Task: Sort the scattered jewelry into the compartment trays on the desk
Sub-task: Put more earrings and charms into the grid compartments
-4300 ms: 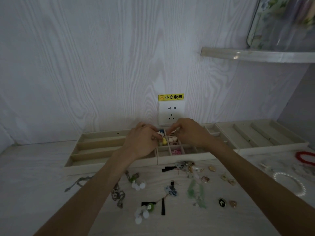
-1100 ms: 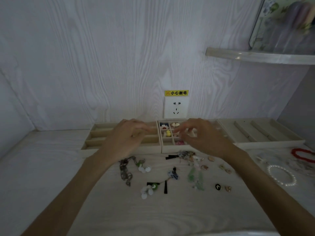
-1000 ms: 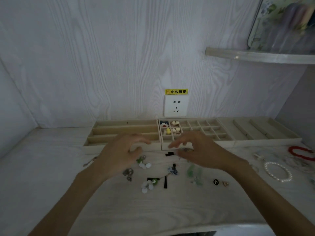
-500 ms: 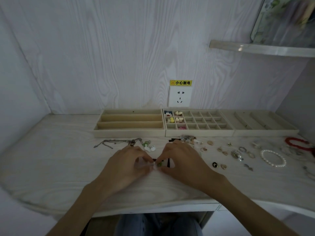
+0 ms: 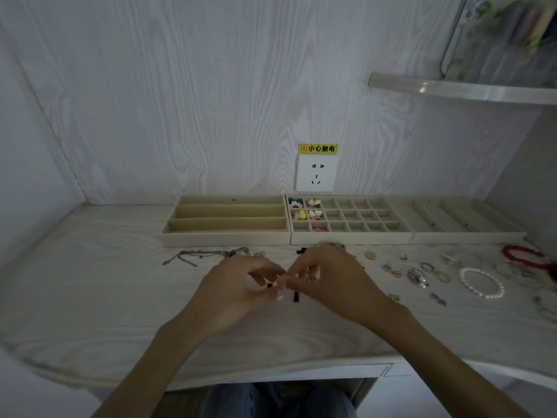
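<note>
My left hand (image 5: 238, 286) and my right hand (image 5: 327, 279) meet fingertip to fingertip just above the desk's middle. Together they pinch a small earring with a black tassel (image 5: 296, 296), which is mostly hidden by the fingers. Behind them stand three beige trays. The left tray (image 5: 226, 238) has three long slots. The grid tray (image 5: 351, 238) holds small earrings in its left cells. The right tray (image 5: 470, 238) has slanted slots. Loose on the desk lie a silver chain (image 5: 205, 254), gold earrings (image 5: 391, 270), rings (image 5: 422, 271), a pearl bracelet (image 5: 481, 282) and a red bracelet (image 5: 524, 257).
A wall socket (image 5: 316, 173) with a yellow warning label sits above the grid tray. A clear shelf (image 5: 461, 89) juts out at the upper right. The desk's curved front edge (image 5: 271, 377) is close to my body, with my knees below it.
My hands drew back from the grid tray to the desk's middle and closed together on the tassel earring. My head pulled back, so more of the desk shows.
</note>
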Demonstrator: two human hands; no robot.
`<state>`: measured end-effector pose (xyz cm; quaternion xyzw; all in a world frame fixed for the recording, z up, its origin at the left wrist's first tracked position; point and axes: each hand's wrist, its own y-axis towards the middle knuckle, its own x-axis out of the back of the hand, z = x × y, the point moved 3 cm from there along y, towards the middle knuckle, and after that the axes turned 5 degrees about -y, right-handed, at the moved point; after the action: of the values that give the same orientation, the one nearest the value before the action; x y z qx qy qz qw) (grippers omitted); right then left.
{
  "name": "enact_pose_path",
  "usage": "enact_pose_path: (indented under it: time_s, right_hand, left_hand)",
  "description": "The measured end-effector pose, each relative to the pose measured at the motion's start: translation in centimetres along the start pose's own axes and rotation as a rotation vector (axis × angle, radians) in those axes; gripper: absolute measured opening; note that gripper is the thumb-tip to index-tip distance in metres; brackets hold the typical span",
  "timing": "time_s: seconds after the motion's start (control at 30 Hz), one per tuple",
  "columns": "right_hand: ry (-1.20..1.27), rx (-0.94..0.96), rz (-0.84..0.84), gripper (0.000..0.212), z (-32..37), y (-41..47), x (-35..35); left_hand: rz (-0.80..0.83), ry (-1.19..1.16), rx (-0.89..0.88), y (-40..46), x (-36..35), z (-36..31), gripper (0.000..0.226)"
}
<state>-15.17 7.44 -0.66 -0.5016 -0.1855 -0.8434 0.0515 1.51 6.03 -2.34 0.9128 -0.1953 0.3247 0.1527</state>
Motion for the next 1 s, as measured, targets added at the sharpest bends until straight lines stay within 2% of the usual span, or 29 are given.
enact_pose_path:
  time_s: [0.1, 0.23, 0.43, 0.6, 0.7, 0.8, 0.9, 1.0]
  right_hand:
    - [0.091, -0.047, -0.05, 0.019, -0.4, -0.2, 0.8]
    - [0.153, -0.089, -0.125, 0.015, -0.9, -0.8, 1.0]
    - [0.039, -0.189, -0.021, 0.015, -3.7, 0.0, 1.7]
    - [-0.036, -0.213, -0.023, 0.015, -6.2, 1.6, 3.8]
    - [-0.042, -0.201, 0.04, 0.018, -6.2, 2.8, 3.6]
    - [-0.205, -0.149, 0.13, 0.024, -6.0, 4.0, 2.8]
    - [-0.345, -0.073, 0.13, 0.023, -5.4, 5.0, 1.7]
    - [-0.44, -0.033, 0.114, 0.021, -4.9, 5.6, 1.0]
  left_hand:
    - [-0.044, -0.069, -0.023, 0.2, -0.4, -0.3, 0.016]
    - [-0.069, -0.126, 0.002, 0.5, -1.1, -0.3, 0.019]
    - [-0.145, 0.109, 0.143, 0.8, 0.3, 1.5, 0.013]
    - [-0.208, -0.068, 0.21, 0.9, 2.6, 3.9, 0.017]
    - [-0.251, -0.13, 0.19, 1.0, 3.4, 4.4, 0.02]
    - [-0.23, -0.146, 0.147, 1.0, 3.3, 4.1, 0.022]
    - [-0.16, -0.089, 0.129, 1.2, 2.5, 3.7, 0.028]
    - [-0.059, 0.008, 0.127, 1.8, 1.1, 3.0, 0.02]
